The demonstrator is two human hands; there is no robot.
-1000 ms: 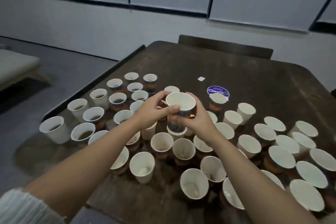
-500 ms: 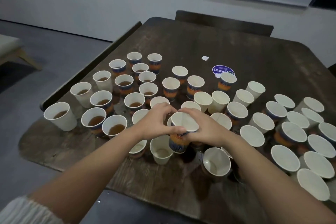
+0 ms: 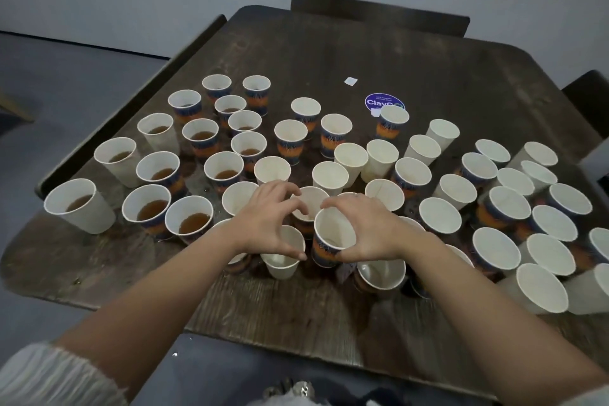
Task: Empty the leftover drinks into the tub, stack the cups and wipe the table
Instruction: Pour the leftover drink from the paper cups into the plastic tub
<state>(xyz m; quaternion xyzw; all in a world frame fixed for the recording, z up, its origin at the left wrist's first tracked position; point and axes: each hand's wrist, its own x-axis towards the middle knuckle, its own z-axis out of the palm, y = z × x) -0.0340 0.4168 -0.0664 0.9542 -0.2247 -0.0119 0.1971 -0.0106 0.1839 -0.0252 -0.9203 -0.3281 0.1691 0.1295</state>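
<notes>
At 9 o'clock on the table [image 3: 329, 53] stand paper cups with brown drink [image 3: 194, 219]. Your left hand [image 3: 268, 222] hovers at the centre, fingers curved and spread, gripping nothing, above a plain white cup [image 3: 283, 257]. Just at its 3 o'clock your right hand [image 3: 367, 231] curls round the printed cup [image 3: 331, 241], which stands upright. From 1 to 4 o'clock crowd empty cups [image 3: 494, 250]; a purple sticker [image 3: 379, 101] lies at 12.
</notes>
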